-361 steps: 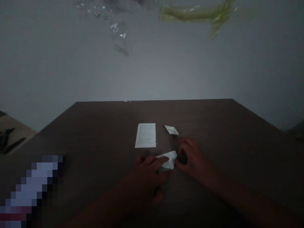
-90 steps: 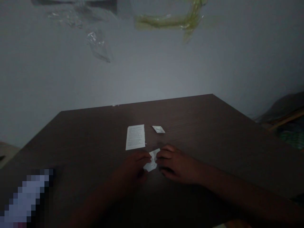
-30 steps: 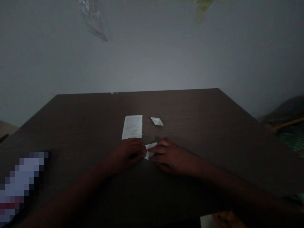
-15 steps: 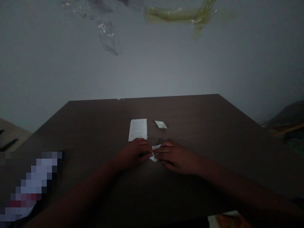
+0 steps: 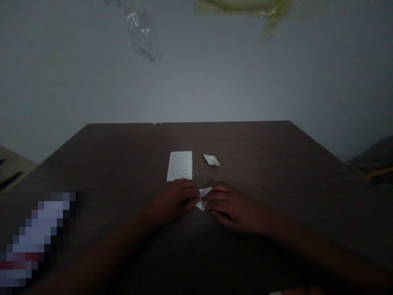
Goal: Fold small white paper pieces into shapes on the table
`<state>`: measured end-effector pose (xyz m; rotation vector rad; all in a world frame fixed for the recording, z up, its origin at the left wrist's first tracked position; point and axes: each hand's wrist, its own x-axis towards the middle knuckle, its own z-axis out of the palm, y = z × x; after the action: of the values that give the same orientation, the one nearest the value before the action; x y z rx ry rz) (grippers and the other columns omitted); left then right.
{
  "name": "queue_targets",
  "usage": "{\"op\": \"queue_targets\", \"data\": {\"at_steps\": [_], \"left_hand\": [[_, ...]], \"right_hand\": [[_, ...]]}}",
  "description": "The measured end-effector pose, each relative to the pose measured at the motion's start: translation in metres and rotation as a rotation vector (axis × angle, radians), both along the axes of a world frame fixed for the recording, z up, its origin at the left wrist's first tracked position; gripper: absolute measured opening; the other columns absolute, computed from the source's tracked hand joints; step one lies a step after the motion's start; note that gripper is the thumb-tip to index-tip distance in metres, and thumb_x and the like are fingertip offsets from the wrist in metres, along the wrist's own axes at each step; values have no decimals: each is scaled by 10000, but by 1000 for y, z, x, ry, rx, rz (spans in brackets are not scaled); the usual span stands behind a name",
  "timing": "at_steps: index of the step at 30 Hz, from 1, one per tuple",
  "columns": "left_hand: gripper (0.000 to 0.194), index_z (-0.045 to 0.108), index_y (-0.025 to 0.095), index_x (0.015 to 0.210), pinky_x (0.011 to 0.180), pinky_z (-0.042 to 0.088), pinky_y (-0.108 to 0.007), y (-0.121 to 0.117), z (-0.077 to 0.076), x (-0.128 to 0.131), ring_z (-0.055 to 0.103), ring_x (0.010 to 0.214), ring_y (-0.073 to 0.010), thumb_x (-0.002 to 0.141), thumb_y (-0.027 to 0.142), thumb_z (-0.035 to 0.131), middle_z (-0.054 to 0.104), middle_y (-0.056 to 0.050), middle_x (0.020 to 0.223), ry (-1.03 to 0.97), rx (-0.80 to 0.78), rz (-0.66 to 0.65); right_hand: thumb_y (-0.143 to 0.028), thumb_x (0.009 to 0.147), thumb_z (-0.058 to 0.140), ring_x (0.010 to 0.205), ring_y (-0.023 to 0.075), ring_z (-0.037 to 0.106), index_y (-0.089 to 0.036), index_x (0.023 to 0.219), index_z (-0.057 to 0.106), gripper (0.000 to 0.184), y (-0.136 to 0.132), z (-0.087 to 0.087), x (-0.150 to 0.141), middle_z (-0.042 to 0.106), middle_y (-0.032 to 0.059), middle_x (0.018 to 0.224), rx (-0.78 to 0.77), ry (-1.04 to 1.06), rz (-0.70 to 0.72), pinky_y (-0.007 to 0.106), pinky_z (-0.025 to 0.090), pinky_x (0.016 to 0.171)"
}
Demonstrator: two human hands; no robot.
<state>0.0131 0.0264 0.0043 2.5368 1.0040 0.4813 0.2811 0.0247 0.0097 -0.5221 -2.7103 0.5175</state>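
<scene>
A small piece of folded paper [image 5: 202, 203] lies on the dark table between my two hands, partly covered by fingers. My left hand [image 5: 178, 198] pinches its left side with thumb and fingertips. From the right, my right hand [image 5: 233, 207] has its fingers on the paper's other side, the index fingertip near the middle. Just beyond my left hand rests a stack of printed sheets [image 5: 180, 166]. To the right of that stack is a folded, diamond-shaped paper piece [image 5: 211, 160]. The fine folds under my fingers are too dark to make out.
The brown tabletop [image 5: 132, 151] reaches back to a pale wall [image 5: 199, 73] with clear and yellow tape [image 5: 245, 8] on it. A pixelated bright object [image 5: 39, 233] lies at the left. A small white scrap [image 5: 156, 123] sits at the far edge.
Twelve seconds ago the paper was larger and flatter under my left hand. It is now folded smaller, both hands drawn close around it. Over the last second my hands barely move; the view shifts.
</scene>
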Motion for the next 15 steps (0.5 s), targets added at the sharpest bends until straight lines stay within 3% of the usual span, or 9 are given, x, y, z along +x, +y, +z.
{"op": "queue_targets", "data": {"at_steps": [9, 15], "left_hand": [[98, 734, 205, 980, 903, 502, -326, -1, -2, 3, 683, 992, -206, 1014, 130, 681, 753, -15, 1021, 15, -19, 46], [85, 740, 230, 1059, 1007, 472, -430, -2, -6, 2, 665, 1117, -271, 1014, 175, 693, 776, -26, 1088, 48, 5, 124]], "right_hand": [[-184, 1045, 605, 1287, 304, 596, -186, 1319, 734, 303, -6, 5, -2, 692, 119, 1451, 35, -112, 4, 525, 472, 1124], [-213, 1060, 604, 1296, 316, 591, -208, 1308, 739, 282, -8, 5, -3, 695, 105, 1450, -3, -133, -34, 526, 472, 1117]]}}
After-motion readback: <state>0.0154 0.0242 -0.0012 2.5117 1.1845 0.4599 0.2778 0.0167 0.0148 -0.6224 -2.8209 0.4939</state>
